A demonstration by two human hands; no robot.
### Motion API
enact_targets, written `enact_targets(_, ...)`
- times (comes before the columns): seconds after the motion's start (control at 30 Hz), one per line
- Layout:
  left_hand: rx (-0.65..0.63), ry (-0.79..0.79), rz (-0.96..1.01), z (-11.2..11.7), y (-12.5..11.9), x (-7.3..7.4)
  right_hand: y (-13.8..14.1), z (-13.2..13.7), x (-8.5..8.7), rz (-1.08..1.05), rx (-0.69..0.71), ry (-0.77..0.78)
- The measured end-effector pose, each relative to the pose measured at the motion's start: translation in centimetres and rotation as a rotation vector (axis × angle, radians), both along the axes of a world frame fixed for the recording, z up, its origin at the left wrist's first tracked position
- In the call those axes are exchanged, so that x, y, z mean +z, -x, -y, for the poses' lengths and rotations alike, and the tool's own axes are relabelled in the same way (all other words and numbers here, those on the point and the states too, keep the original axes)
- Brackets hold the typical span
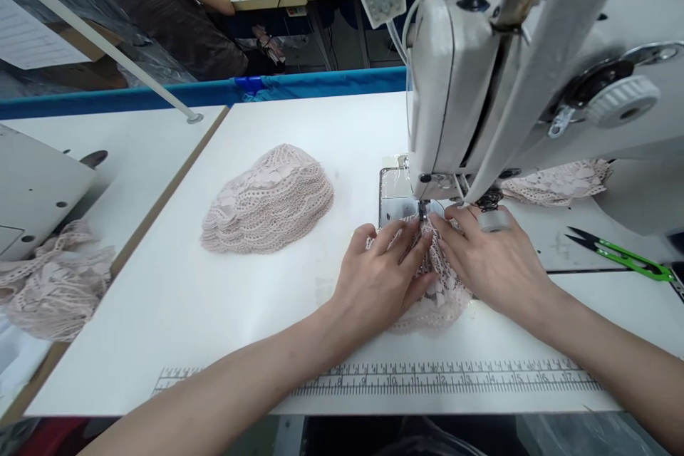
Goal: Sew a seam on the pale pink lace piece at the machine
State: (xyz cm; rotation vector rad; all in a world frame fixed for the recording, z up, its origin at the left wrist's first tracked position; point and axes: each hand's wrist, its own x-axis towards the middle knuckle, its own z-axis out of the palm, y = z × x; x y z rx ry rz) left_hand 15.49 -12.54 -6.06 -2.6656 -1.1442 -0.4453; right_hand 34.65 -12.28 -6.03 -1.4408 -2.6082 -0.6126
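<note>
A piece of pale pink lace [441,310] lies under the sewing machine's presser foot [422,209], bunched between my two hands. My left hand [382,267] grips its left side, with bent fingertips close in front of the foot and the thumb across the lace. From the right, my right hand [489,253] holds the same lace, its index finger reaching the foot's edge. Some of its fingertips and the lace beneath them are hidden. The white sewing machine [435,85] stands over both hands. Left of them lies a neat stack of lace pieces [270,203].
Green-handled thread snips [623,253] lie at the right. More lace [558,182] sits behind the needle area, under the machine arm. A ruler strip [449,377] runs along the table's front edge. Another lace heap [58,285] is at the left. A co-worker [165,7] is beyond the table.
</note>
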Motion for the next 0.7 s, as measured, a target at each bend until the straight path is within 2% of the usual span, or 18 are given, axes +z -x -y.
enact_targets(0.4,0.000,0.054,0.030,-0.60,0.03,0.01,-0.13,-0.16,0.30,0.031,-0.034,0.027)
enact_targets(0.63,-0.001,0.103,0.021,-0.77,0.15,-0.21,-0.21,-0.31,0.27,-0.018,-0.046,0.046)
enact_targets(0.7,-0.008,0.105,0.040,-0.65,0.36,0.16,-0.33,-0.39,0.53,-0.050,-0.054,0.067)
